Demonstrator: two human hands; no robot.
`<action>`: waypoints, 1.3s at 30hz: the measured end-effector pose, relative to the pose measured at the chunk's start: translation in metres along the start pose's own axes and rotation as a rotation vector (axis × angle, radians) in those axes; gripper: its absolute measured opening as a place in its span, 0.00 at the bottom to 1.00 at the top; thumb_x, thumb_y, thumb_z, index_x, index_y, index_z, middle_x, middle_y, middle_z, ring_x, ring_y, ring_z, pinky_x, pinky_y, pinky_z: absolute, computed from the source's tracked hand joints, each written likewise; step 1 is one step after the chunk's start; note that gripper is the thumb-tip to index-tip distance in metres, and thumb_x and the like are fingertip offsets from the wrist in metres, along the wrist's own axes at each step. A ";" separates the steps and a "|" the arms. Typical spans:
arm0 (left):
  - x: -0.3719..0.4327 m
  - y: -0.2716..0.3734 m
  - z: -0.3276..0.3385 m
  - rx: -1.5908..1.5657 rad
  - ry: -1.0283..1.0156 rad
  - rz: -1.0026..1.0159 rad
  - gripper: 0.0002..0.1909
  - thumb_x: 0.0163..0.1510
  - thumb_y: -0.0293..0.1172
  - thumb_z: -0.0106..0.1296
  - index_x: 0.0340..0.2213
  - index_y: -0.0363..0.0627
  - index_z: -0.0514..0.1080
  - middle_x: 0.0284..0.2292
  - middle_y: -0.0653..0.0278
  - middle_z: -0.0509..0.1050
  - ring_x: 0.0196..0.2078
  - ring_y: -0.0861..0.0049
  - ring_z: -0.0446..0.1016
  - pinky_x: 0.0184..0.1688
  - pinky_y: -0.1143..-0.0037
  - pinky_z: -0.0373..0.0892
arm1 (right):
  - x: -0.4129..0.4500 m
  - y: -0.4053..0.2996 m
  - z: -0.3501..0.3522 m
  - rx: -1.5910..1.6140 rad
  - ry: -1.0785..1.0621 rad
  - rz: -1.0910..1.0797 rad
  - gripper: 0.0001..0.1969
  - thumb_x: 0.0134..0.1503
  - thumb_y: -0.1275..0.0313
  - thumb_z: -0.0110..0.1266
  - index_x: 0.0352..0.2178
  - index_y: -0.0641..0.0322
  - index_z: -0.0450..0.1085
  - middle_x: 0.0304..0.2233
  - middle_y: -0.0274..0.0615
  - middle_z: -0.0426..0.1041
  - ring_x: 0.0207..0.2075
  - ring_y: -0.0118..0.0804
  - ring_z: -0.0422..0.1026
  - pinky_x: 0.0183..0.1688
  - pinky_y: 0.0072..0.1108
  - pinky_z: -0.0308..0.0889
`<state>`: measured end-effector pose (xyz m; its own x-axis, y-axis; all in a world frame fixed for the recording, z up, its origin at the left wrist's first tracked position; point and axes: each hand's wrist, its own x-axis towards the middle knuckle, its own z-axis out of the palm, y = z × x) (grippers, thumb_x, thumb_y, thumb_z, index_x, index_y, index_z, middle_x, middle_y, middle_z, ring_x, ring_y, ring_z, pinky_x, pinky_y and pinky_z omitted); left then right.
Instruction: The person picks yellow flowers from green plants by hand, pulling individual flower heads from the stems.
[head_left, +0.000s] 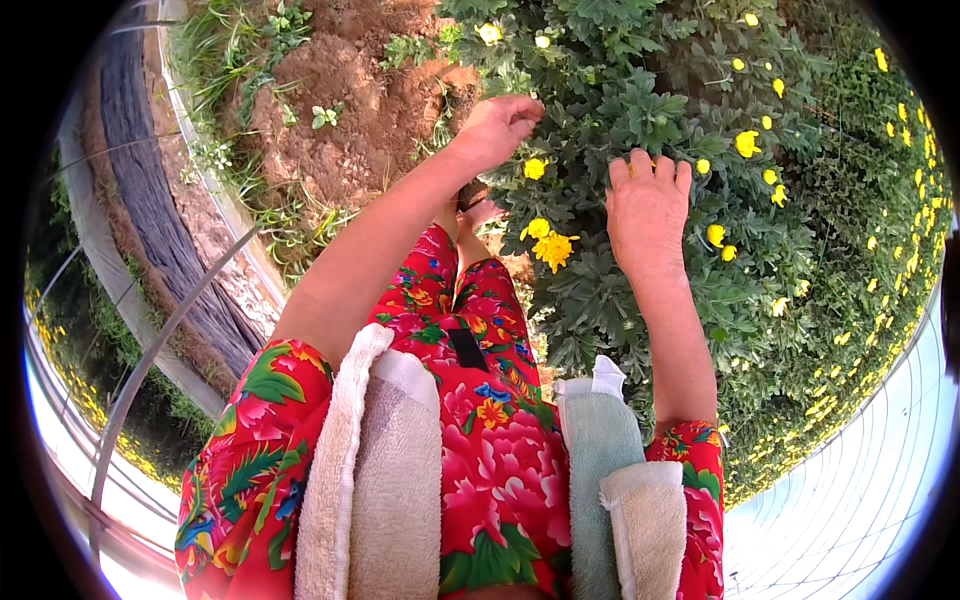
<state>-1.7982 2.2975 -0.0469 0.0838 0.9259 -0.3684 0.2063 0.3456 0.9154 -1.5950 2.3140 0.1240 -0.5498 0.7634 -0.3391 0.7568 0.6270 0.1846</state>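
Observation:
Before me grows a bed of leafy green chrysanthemum plants (645, 112) with yellow blooms. My left hand (495, 133) is at the bed's left edge, its fingers curled inward near the leaves. Whether it holds anything is hidden. Back side up, my right hand (649, 214) reaches into the foliage, its fingertips among the leaves. A speck of yellow shows by its fingers, but what lies beneath them is hidden. Between the hands are a yellow flower (534, 169) and a fuller open chrysanthemum (554, 250). A yellow bud (703, 166) stands just right of my right hand.
Bare reddish soil (322, 142) with weeds (217, 67) lies to the left. Beyond it run a pale edging strip (199, 142), dark sheeting (154, 172) and a curved pole (161, 337). More yellow-flowered plants (847, 360) fill the right. Towels (397, 465) hang over my floral clothing.

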 end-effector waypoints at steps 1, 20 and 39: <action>0.013 0.007 0.014 0.067 -0.067 -0.019 0.16 0.51 0.23 0.52 0.43 0.41 0.71 0.36 0.60 0.76 0.39 0.77 0.75 0.43 0.78 0.70 | -0.003 0.005 0.005 0.063 -0.040 0.013 0.08 0.48 0.71 0.55 0.33 0.57 0.70 0.36 0.39 0.69 0.42 0.43 0.66 0.52 0.36 0.55; 0.123 -0.026 0.094 0.224 -0.716 -0.444 0.12 0.48 0.25 0.55 0.37 0.43 0.76 0.24 0.64 0.76 0.26 0.78 0.75 0.25 0.76 0.71 | -0.046 0.019 0.049 0.455 0.073 0.128 0.09 0.44 0.72 0.59 0.29 0.57 0.68 0.29 0.40 0.68 0.35 0.42 0.69 0.44 0.32 0.61; 0.011 -0.007 -0.018 -0.016 -0.003 -0.156 0.05 0.55 0.24 0.50 0.34 0.36 0.70 0.22 0.65 0.72 0.21 0.82 0.71 0.25 0.78 0.71 | -0.047 0.023 0.030 0.851 0.169 0.188 0.26 0.45 0.70 0.61 0.48 0.62 0.64 0.47 0.47 0.66 0.47 0.48 0.66 0.50 0.34 0.62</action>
<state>-1.8167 2.3075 -0.0546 0.0546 0.8605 -0.5066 0.2017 0.4874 0.8496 -1.5411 2.2876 0.1166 -0.3837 0.8972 -0.2187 0.8093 0.2126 -0.5476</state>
